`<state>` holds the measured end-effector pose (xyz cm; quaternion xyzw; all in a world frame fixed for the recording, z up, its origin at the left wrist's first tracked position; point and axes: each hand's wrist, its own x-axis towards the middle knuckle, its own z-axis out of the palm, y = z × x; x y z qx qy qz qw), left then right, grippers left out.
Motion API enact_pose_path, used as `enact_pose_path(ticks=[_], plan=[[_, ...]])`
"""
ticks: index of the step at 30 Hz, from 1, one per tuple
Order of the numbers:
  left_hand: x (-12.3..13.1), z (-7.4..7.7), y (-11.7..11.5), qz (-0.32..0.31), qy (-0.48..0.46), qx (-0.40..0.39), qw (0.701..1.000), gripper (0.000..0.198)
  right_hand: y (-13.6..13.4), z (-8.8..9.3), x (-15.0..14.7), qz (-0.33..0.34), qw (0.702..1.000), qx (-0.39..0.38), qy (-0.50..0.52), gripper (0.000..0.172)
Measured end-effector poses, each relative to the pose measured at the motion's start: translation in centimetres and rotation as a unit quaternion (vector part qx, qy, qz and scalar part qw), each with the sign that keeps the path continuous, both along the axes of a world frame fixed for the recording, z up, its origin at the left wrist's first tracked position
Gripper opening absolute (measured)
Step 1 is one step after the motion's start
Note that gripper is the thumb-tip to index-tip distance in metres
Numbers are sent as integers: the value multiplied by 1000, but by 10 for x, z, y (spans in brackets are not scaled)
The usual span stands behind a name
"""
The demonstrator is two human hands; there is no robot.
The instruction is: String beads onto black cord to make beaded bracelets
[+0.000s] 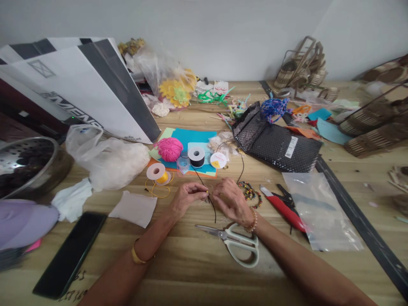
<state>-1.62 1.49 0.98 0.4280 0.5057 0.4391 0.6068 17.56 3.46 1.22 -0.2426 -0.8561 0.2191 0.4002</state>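
My left hand [191,196] pinches a black cord [213,207], with a tiny yellow spot at the fingertips, too small to name. Close beside it, my right hand [232,199] has its fingers curled together; whatever is in them is hidden. The cord runs back toward a spool of black cord [196,157], and a stretch of it curves up behind the right hand. A loop of multicoloured beads [255,193] lies just right of that hand. Scissors with pale handles [244,244] rest below both hands, blades pointing left.
Nearby lie a yellow cord spool [156,172], pink yarn [170,149], a white round spool [218,160] and red-handled pliers [285,210]. A phone [70,255] is at front left, a zip bag [321,212] at right. Behind are a black padded envelope [280,142] and a paper bag [95,93].
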Motion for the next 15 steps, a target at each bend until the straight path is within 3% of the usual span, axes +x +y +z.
enact_pose_path(ticks=[15], plan=[[0, 2, 0, 14, 12, -7, 1000, 16, 0, -2, -1, 23, 1000, -9, -15, 10]])
